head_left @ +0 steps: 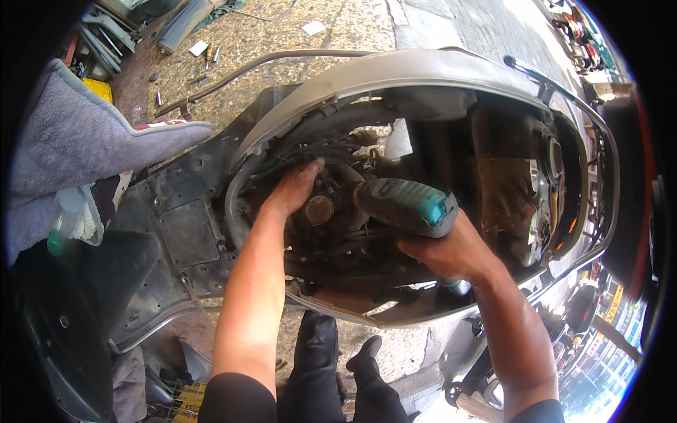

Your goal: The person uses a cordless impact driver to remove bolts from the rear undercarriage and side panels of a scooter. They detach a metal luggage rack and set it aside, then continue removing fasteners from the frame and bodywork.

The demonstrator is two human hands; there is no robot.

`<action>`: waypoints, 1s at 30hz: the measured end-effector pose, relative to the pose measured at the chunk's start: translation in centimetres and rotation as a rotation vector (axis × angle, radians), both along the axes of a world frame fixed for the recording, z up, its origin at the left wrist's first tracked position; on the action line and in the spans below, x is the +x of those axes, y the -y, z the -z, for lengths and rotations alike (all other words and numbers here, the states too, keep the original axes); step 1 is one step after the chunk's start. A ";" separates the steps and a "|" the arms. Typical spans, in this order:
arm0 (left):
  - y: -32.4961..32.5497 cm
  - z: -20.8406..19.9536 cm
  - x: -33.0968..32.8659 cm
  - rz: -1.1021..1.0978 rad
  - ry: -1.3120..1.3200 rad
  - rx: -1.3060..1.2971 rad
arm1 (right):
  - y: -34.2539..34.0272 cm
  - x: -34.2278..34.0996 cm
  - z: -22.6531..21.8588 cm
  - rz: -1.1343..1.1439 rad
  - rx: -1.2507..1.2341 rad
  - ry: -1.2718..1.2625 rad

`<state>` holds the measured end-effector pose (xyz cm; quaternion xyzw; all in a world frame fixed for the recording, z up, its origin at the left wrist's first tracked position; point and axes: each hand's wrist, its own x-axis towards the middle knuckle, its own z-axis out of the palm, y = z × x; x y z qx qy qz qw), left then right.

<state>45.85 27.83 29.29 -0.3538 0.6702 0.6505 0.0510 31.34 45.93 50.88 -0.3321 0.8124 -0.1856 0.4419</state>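
A scooter's open body [338, 88], stripped of its seat, lies before me with dark engine parts inside. My right hand [451, 247] is wrapped round the grip of a teal and black cordless power driver [405, 204]. The driver's nose points left, down into the engine bay beside a round metal part [319, 209]. On the left side of the bay, my left hand [300, 185] reaches in among hoses and cables, just above that round part. Its fingers are mostly hidden, so what they touch cannot be made out.
A metal rail [605, 141] curves round the scooter's tail. The black footboard [187, 233] lies left, with a grey towel [92, 141] and a clear bottle [63, 218] beyond. Small tools [215, 54] lie on the pebbled ground. Black-clad legs show below.
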 end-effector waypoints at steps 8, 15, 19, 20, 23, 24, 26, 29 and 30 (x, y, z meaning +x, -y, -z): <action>1.1 -0.1 0.2 0.141 0.066 0.182 | 1.3 0.6 0.8 -0.048 0.019 0.006; 0.8 0.3 0.1 0.140 0.029 0.115 | 2.0 1.6 1.0 0.113 0.173 0.025; 0.6 -0.1 0.2 0.119 0.068 0.052 | 2.1 1.6 1.3 0.142 0.206 0.024; 0.6 -0.1 0.2 0.105 0.067 0.018 | 2.1 1.6 1.3 0.137 0.216 0.034; 0.6 -0.1 0.1 0.133 0.087 0.070 | 2.0 1.5 1.6 0.125 0.189 0.005; 0.6 0.0 0.1 0.143 0.085 0.063 | 1.9 1.5 1.7 0.086 0.159 -0.002; 0.6 0.2 0.0 0.143 0.076 0.046 | 2.0 1.5 1.7 0.025 0.137 -0.058; 0.4 0.4 0.0 0.123 0.079 0.031 | 2.3 1.4 1.6 0.027 0.239 -0.091; 0.4 0.4 0.0 0.116 0.075 0.033 | 2.5 1.2 1.5 -0.052 0.226 -0.079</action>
